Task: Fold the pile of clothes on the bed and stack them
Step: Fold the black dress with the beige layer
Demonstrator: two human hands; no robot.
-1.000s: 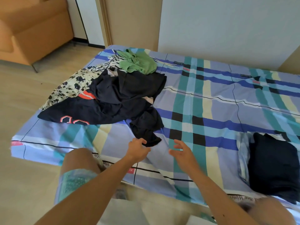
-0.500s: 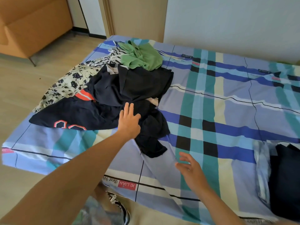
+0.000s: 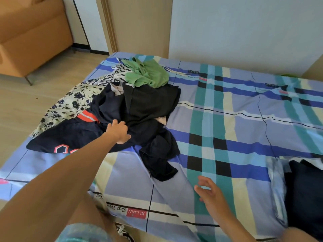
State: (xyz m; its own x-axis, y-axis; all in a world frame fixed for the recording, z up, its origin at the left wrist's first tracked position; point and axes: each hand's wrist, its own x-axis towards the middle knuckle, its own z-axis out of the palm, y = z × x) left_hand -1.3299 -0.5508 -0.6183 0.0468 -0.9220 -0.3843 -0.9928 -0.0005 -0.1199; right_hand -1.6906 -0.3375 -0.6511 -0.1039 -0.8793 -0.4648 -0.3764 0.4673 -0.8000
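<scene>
A loose pile of clothes (image 3: pixel 139 109) lies on the left of the bed (image 3: pixel 236 137): dark navy and black garments on top, a green garment (image 3: pixel 148 74) at the far end, a floral one (image 3: pixel 70 103) and a striped one on the left. My left hand (image 3: pixel 118 131) reaches into the pile and its fingers curl into the dark navy cloth. My right hand (image 3: pixel 209 191) hovers open above the sheet near the bed's front edge, holding nothing. At the right edge sits a stack of folded clothes (image 3: pixel 304 194) with a dark garment on top.
The bed carries a blue, teal and cream plaid sheet with bare room across its middle and right. An orange sofa (image 3: pixel 31 37) stands on the wooden floor at the far left. A wall and a door frame rise behind the bed. My knee shows at the bottom.
My left hand went from the bed's front edge up into the pile and now curls into the dark cloth. My right hand stayed low over the sheet, drifting slightly right.
</scene>
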